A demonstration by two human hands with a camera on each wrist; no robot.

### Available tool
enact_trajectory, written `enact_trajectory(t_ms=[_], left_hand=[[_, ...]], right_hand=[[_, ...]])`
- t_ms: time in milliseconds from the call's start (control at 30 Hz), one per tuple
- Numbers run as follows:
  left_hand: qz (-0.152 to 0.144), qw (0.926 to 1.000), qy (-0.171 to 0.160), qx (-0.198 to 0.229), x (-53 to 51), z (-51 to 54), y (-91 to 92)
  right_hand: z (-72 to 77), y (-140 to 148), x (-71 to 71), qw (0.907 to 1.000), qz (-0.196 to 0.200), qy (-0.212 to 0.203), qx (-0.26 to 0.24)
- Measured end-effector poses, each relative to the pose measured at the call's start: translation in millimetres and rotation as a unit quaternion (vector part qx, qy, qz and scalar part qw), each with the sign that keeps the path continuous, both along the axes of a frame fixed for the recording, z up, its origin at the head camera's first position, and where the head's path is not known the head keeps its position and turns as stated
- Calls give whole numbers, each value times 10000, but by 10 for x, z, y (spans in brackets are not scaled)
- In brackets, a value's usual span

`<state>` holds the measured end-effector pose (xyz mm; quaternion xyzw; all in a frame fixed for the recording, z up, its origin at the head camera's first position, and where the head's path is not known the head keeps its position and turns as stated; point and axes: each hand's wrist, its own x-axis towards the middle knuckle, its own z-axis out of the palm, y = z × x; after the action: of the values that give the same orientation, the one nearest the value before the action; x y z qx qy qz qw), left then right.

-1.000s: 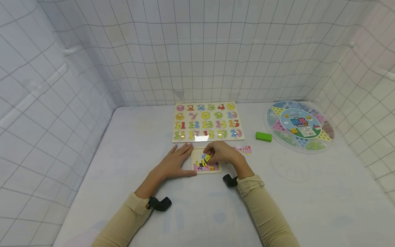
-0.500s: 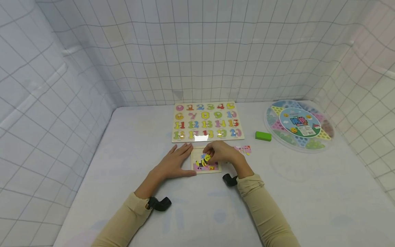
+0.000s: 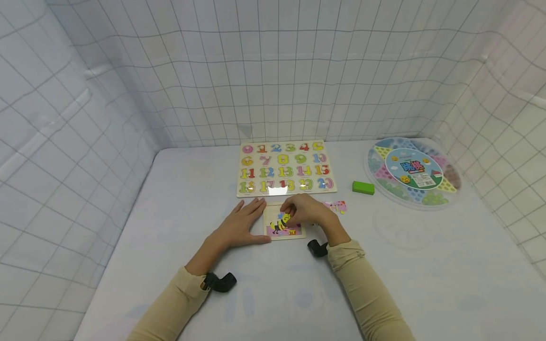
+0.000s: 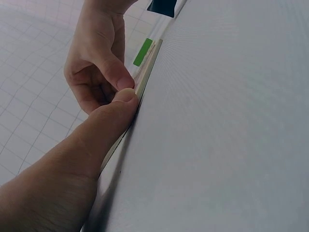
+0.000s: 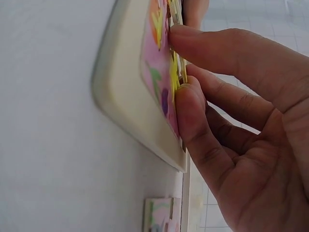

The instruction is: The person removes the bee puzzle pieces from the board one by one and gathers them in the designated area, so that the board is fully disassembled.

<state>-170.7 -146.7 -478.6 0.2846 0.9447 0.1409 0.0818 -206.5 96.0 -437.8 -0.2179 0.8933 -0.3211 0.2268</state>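
Observation:
A small wooden puzzle board (image 3: 273,236) with a yellow bee picture on pink lies between the hands. Along its left side rests the left hand (image 3: 241,227), fingers straight and spread, thumb at the near left corner. Over the right part of the picture, the right hand (image 3: 308,211) pinches a yellow puzzle piece. The right wrist view has this right hand (image 5: 241,111) with thumb and a finger on the yellow piece (image 5: 175,72) at the board (image 5: 125,87); the piece's full outline is hidden. Just right of that hand lie loose pink pieces (image 3: 340,206), partly covered.
Behind the small board lies a number puzzle board (image 3: 287,166). A green block (image 3: 363,188) and a round, colourful board-game set (image 3: 414,173) are at the back right. Gridded white cloth (image 3: 281,71) rises behind and at both sides of the table.

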Motion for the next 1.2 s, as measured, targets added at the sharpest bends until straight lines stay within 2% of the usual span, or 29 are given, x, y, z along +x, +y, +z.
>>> enact_trajectory(t_ms=[633,800,1200], left_hand=[[53,10000,-11,35,3,2,-1],[-5,10000,76,31,2,-2,-3],[-5,10000,85,44,-4,-3,-1]], right_hand=[[8,9,-9,10000,52,28,-67],[17,4,-12,10000,39,6,-16],[52,22,0,9998,112,180,-47]])
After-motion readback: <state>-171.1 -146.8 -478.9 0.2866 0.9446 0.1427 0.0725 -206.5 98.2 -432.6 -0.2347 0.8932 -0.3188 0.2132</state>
